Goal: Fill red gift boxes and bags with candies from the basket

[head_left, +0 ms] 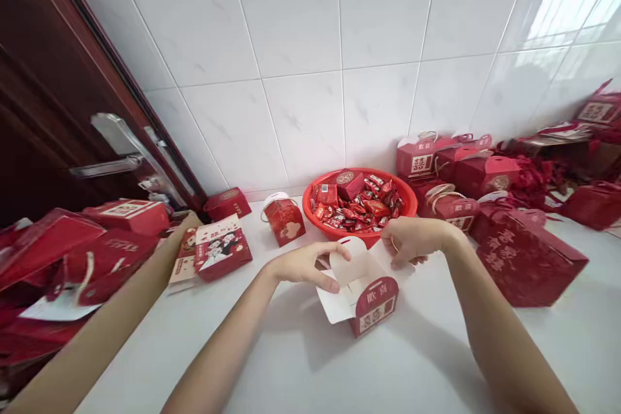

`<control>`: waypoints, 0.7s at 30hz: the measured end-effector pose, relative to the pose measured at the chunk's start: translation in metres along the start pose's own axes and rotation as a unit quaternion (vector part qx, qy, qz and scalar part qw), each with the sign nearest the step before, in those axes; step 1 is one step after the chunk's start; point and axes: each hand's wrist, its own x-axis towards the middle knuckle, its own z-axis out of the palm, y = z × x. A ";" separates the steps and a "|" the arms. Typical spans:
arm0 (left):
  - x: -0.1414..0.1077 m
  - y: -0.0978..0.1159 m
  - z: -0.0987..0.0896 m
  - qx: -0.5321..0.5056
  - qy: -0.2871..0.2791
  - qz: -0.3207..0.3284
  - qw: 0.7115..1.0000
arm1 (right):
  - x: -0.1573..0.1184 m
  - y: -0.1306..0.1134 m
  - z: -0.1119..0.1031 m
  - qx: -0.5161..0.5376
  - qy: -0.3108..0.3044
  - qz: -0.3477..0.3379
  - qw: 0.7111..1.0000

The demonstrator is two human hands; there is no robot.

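A small red gift box [376, 310] with white inner flaps stands unfolded at the top on the white surface in front of me. My left hand [310, 266] is on its left side, thumb over the white side flap and fingers near the back flap. At the right flap, my right hand [408, 242] is closed, fingers curled at the flap's edge; a bit of cord shows by its fingers. Just behind the box sits a red plastic basket [310, 210] filled with red-wrapped candies [359, 210], with a small red box [350, 185] on top.
A closed red box with a cord handle [286, 221] stands left of the basket. Further left are a flat picture box [223, 249] and a carton [126, 330] full of red packaging. Several red boxes [456, 165] and a large red box [531, 259] crowd the right.
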 end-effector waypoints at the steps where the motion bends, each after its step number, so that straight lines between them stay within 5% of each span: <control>1: -0.002 0.004 -0.001 0.024 -0.011 0.012 1.000 | -0.001 0.000 -0.001 -0.001 -0.003 -0.013 1.000; 4: -0.007 0.016 -0.006 0.071 -0.010 0.052 0.996 | -0.006 0.002 -0.004 0.012 0.035 -0.072 0.997; 7: -0.009 0.030 -0.017 0.082 0.040 0.096 0.991 | -0.013 0.006 -0.010 0.050 0.149 -0.168 0.973; 11: 0.008 0.040 -0.036 0.060 0.150 0.096 0.982 | -0.008 0.015 -0.015 0.185 0.347 -0.229 0.891; 14: 0.034 0.039 -0.044 0.087 0.188 0.064 0.976 | 0.016 0.022 -0.015 0.280 0.416 -0.230 0.834; 21: 0.089 0.025 -0.044 0.259 0.118 -0.019 0.958 | 0.092 0.041 -0.011 0.355 0.478 -0.169 0.786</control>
